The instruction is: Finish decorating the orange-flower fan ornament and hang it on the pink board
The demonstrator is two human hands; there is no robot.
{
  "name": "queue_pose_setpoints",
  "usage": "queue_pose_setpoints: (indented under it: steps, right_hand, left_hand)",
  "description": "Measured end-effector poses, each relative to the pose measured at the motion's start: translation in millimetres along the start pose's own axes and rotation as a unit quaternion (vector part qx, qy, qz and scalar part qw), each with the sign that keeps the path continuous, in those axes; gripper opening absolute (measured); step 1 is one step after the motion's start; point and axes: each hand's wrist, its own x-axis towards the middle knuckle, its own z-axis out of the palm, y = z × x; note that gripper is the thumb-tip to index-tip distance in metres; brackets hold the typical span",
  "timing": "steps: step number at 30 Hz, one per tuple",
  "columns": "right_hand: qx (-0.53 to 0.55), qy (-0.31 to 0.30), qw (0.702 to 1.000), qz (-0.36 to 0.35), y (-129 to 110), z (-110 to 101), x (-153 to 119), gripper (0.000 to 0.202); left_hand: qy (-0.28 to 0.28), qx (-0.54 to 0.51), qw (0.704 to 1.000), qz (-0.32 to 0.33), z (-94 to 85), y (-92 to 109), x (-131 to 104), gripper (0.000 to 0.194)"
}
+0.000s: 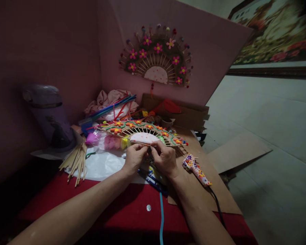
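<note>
While your left hand [137, 157] and right hand [165, 157] meet just in front of you, their thumbs and fingers are pinched together on the lower edge of a fan [143, 137] trimmed with orange flowers, one hand on either side of its middle. You have it tilted above the work surface, its arched rim away from you; whether some smaller piece also sits between your fingertips, you cannot tell from this angle. A flower-patterned glue gun [197, 171] lies right of your right hand on a sheet of cardboard [220, 195], its dark cord running toward you. Left of your left hand, a bundle of thin sticks [75, 163] lies near a purple flask [52, 117]. Below your hands, a light blue strip [161, 217] crosses the red cloth [112, 207], near a small silvery disc [149, 208].
</note>
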Motion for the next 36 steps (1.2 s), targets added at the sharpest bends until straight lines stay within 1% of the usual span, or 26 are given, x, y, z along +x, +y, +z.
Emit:
queue_pose_setpoints:
  steps: [3, 6, 11, 15, 20, 25, 29, 33, 36]
  right_hand:
    - [-0.025, -0.02, 0.999, -0.02, 2.0, 1.9, 2.3, 0.02]
    - [-0.06, -0.042, 0.997, -0.037, 2.8, 5.0, 5.1, 0.02]
    - [-0.084, -0.05, 0.995, -0.03, 1.9, 7.0, 9.8, 0.018]
    - [-0.082, -0.053, 0.995, -0.032, 0.7, 5.8, 11.3, 0.017]
    - [-0.083, -0.046, 0.995, -0.037, 0.0, 4.7, 10.6, 0.018]
    - [-0.068, -0.035, 0.997, -0.03, 0.7, 5.0, 8.4, 0.018]
    - [-0.036, -0.035, 0.998, -0.024, -0.3, 4.4, 6.1, 0.018]
    - [0.018, -0.04, 0.999, -0.01, -1.5, 4.4, 4.4, 0.018]
    - [0.057, -0.018, 0.998, 0.018, -0.7, 6.0, 5.3, 0.017]
  left_hand:
    - [0.005, 0.016, 1.0, 0.022, -1.0, -2.7, 1.4, 0.017]
    - [0.011, 0.034, 0.999, 0.039, -0.9, -0.2, -0.2, 0.013]
    - [0.031, 0.058, 0.995, 0.072, 1.7, 6.3, -4.2, 0.007]
    - [0.051, 0.061, 0.994, 0.078, 3.1, 5.4, -3.5, 0.008]
    - [0.06, 0.035, 0.996, 0.054, 3.2, 2.6, -2.2, 0.014]
    - [0.032, -0.022, 0.999, 0.001, 5.5, 7.8, -7.9, 0.019]
    - [0.011, -0.056, 0.998, -0.038, 6.0, 13.2, -12.6, 0.024]
    - [0.006, -0.081, 0.995, -0.057, 5.8, 14.3, -14.1, 0.031]
    - [0.002, -0.097, 0.993, -0.067, 6.4, 14.4, -14.6, 0.032]
